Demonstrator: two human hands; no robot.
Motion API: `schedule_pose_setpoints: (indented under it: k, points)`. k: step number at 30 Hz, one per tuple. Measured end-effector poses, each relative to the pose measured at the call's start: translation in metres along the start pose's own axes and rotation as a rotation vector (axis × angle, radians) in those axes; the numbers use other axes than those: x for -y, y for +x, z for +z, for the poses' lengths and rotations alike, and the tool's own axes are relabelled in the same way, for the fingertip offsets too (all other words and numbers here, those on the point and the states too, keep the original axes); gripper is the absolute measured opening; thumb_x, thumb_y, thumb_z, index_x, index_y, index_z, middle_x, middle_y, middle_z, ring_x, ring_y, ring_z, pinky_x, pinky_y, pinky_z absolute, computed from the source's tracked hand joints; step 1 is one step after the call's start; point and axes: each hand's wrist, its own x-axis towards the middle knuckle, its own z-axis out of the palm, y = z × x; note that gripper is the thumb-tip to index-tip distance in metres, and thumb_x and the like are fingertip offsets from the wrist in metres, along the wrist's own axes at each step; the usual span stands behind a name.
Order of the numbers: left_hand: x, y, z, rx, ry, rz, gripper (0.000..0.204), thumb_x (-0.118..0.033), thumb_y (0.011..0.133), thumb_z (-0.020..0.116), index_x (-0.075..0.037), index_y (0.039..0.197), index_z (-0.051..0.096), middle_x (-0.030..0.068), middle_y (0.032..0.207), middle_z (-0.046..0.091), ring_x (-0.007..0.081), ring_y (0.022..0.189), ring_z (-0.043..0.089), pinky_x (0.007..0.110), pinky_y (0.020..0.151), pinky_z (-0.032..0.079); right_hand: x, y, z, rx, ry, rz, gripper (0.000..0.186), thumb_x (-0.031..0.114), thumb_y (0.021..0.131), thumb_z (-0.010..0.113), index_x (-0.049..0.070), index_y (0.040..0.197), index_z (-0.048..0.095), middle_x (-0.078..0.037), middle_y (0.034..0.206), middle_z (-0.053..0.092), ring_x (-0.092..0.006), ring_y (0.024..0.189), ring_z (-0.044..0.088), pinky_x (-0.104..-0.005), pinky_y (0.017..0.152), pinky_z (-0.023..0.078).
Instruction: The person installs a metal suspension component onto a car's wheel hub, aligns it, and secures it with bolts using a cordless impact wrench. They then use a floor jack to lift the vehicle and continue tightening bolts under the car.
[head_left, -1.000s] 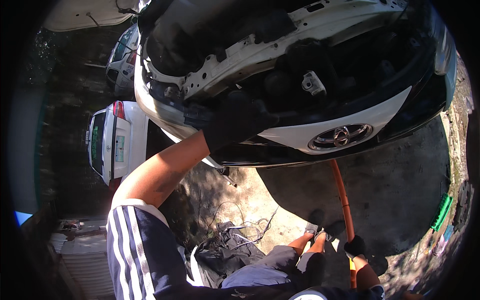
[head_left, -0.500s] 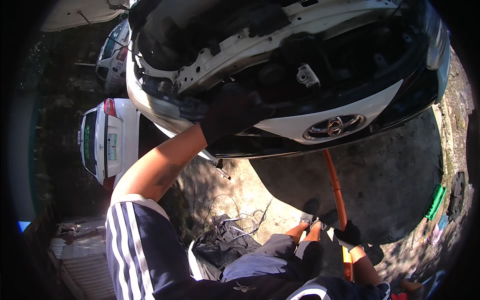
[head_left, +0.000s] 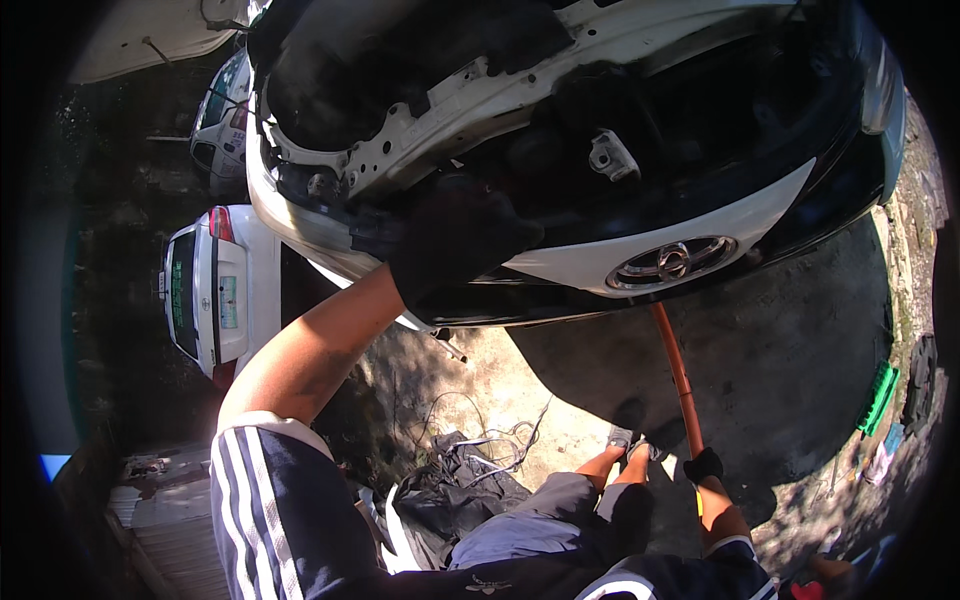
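While gripped low by the gloved right hand (head_left: 704,466), orange bar (head_left: 676,372) runs 5-to-11 o'clock, tip under white car's bumper (head_left: 640,250). Farther up, at 11 o'clock, gloved left hand (head_left: 455,235) pressed on front edge; finger spread unclear.

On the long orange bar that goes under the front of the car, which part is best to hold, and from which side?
Grip the orange bar at its lower, near end, where the gloved right hand wraps it now. The bar is straight and slim, and its far end disappears under the white car's bumper, so only the near length is free. Come from the person's side, fingers closing across the shaft; the low end probably gives the most leverage.
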Motion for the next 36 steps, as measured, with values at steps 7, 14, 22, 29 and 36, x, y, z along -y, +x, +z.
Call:
schedule_pose_setpoints:
  k: [7,14,22,29,36]
  points:
    - [-0.004,0.005,-0.009,-0.014,-0.195,-0.219,0.026,-0.034,0.086,0.068,-0.011,0.072,0.068,0.0107,0.07,0.058,0.03,0.071,0.058,0.044,0.066,0.045,0.086,-0.074,-0.107,-0.048,0.136,-0.294,0.065,0.03,0.075,0.072,-0.006,0.125,0.05,-0.027,0.1,0.067,-0.0442,0.094,0.065,-0.0498,0.08,0.053]
    - [-0.007,0.01,-0.002,-0.083,-0.144,-0.076,0.022,-0.031,0.086,0.068,-0.013,0.074,0.069,0.0091,0.071,0.058,0.0298,0.073,0.059,0.044,0.064,0.045,-0.029,0.032,0.016,-0.129,0.053,-0.029,0.047,0.027,0.077,0.072,0.003,0.112,0.052,-0.022,0.096,0.067,-0.0407,0.093,0.067,-0.0508,0.078,0.053]
    - [0.001,-0.013,0.006,-0.12,-0.002,-0.015,0.014,-0.026,0.081,0.071,-0.016,0.072,0.068,0.0066,0.072,0.058,0.0275,0.08,0.059,0.042,0.069,0.047,0.052,-0.048,-0.059,0.005,0.107,-0.208,0.076,0.032,0.077,0.073,-0.003,0.136,0.041,-0.026,0.104,0.066,-0.0444,0.097,0.064,-0.0507,0.081,0.052]
    - [-0.005,0.008,-0.001,-0.1,0.047,-0.026,0.012,-0.027,0.085,0.067,-0.019,0.079,0.072,0.0062,0.064,0.06,0.0262,0.065,0.061,0.043,0.062,0.045,0.046,-0.026,-0.047,-0.268,-0.022,-0.275,0.046,0.025,0.076,0.071,0.0,0.112,0.057,-0.021,0.088,0.066,-0.0411,0.086,0.067,-0.049,0.074,0.053]
    - [0.0,0.001,0.007,-0.215,0.074,0.09,0.016,-0.03,0.088,0.064,-0.019,0.079,0.071,0.0062,0.063,0.058,0.0262,0.068,0.062,0.043,0.064,0.046,0.003,0.026,0.009,-0.113,0.003,0.03,0.04,0.022,0.076,0.07,0.004,0.109,0.055,-0.021,0.093,0.068,-0.0398,0.091,0.068,-0.0475,0.078,0.054]
